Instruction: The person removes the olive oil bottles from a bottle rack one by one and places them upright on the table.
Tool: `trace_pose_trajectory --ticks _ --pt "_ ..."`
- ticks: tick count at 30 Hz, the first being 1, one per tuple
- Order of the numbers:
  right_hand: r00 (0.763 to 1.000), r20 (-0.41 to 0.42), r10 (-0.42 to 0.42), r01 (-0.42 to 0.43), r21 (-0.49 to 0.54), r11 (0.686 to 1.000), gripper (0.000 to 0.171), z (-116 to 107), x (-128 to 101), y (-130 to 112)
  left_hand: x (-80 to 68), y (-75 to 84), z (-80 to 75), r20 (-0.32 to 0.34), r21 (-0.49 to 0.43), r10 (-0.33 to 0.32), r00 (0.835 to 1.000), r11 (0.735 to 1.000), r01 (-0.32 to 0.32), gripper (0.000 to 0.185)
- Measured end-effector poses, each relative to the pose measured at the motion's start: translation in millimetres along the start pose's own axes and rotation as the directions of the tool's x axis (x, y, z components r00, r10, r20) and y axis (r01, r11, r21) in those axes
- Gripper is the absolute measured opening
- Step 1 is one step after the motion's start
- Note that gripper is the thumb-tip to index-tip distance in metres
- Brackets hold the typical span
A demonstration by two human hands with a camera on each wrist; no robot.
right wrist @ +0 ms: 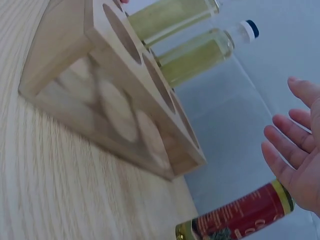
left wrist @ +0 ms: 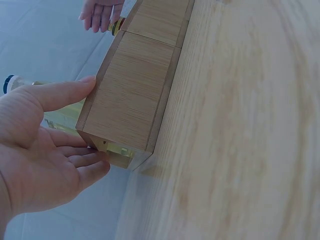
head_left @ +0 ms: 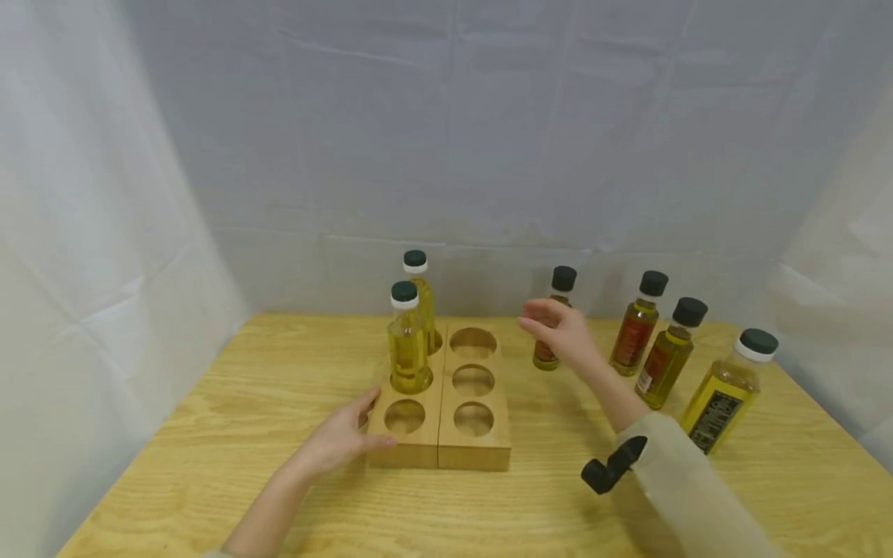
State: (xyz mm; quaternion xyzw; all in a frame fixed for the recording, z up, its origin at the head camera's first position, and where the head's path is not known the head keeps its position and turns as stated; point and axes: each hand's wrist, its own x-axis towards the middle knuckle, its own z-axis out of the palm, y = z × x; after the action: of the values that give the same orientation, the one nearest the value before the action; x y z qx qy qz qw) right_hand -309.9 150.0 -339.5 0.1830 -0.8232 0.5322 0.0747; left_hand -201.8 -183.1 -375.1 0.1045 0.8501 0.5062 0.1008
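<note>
I note my right hand, fingers spread and empty, just short of the upright dark-capped amber oil bottle near the counter's far edge; left hand flat against the pale wooden six-hole rack.

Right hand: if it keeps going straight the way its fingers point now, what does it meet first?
Probably the small dark-capped bottle just behind the right hand. The open fingers point left and slightly away, so they may pass its front toward the wooden block. Depth is unclear.
</note>
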Motion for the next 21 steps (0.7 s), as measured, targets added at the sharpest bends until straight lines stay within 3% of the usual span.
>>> trace_pose_trajectory --ticks 12,21 --pt "0.996 0.085 -0.018 0.02 -0.024 1.0 0.047 33 11 -34 1.9 -1.8 -1.3 0.002 0.016 0.014 1.0 1.0 -0.014 0.091" --pt "0.988 0.132 -0.084 0.081 0.032 0.996 0.041 65 17 -45 1.3 -1.9 -1.2 0.006 0.015 0.024 1.0 1.0 -0.024 0.09"
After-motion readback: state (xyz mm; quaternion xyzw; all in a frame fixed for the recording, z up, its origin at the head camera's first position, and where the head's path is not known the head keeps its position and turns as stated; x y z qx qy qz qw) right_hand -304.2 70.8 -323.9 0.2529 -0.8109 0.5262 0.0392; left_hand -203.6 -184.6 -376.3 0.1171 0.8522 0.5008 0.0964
